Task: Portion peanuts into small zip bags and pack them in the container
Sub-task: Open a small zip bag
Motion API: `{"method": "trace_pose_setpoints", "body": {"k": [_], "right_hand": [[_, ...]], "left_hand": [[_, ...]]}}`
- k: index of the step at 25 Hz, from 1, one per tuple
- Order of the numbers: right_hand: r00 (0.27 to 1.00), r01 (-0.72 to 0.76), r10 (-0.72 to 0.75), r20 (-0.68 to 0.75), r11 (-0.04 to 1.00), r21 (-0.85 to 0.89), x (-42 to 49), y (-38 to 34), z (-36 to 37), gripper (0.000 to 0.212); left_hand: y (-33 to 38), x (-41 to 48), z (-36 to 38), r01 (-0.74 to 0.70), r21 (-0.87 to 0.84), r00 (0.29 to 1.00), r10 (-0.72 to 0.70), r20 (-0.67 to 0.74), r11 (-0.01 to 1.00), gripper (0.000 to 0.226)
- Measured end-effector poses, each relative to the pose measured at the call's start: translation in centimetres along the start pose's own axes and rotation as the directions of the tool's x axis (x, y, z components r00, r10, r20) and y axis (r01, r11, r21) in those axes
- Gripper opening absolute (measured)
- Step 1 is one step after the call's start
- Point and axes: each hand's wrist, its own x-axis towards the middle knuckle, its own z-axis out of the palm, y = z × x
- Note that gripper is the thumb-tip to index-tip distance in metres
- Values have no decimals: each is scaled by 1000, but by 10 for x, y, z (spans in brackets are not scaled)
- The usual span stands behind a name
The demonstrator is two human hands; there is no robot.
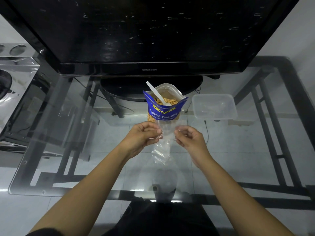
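A small clear zip bag (163, 147) hangs between my hands above the glass table. My left hand (143, 136) pinches its top left edge, and my right hand (189, 139) pinches its top right edge. Just behind the hands stands an open blue bag of salted peanuts (164, 111), with a white plastic spoon (157, 93) stuck in the nuts. To the right of the peanut bag sits a clear plastic container (214, 106) with nothing visible inside. No peanuts show inside the zip bag.
A black TV (150, 68) on its stand fills the back of the glass table (85, 150). A shiny metal appliance (15, 82) sits at the far left. Cables show through the glass below.
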Motion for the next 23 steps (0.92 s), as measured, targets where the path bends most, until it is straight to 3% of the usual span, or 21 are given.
{"method": "trace_pose_setpoints", "body": {"k": [3, 8, 11, 14, 19, 22, 23], "right_hand": [[998, -58, 59, -2, 997, 59, 1, -2, 2, 10], [982, -181, 171, 74, 969, 169, -1, -7, 14, 2], [982, -168, 145, 122, 966, 199, -1, -10, 16, 14], [986, -132, 102, 130, 959, 252, 0, -15, 15, 18], [988, -140, 106, 114, 923, 358, 2, -28, 10, 13], [994, -93, 68, 86, 939, 330, 3, -31, 8, 7], [994, -93, 67, 91, 943, 321, 2, -32, 9, 7]], "left_hand": [[-2, -2, 3, -16, -59, 1000, 15, -10, 998, 5], [-7, -6, 12, -2, -401, 998, 27, 56, 916, 16], [-7, -7, 14, 40, -523, 997, 2, 79, 851, 19], [-4, -8, 13, 44, -512, 997, -8, 73, 858, 16], [4, -8, 13, -32, -354, 999, 43, 23, 935, 18], [9, -11, 16, -45, -364, 997, 66, 47, 930, 3], [9, -11, 19, -46, -399, 995, 77, 61, 916, 7]]}}
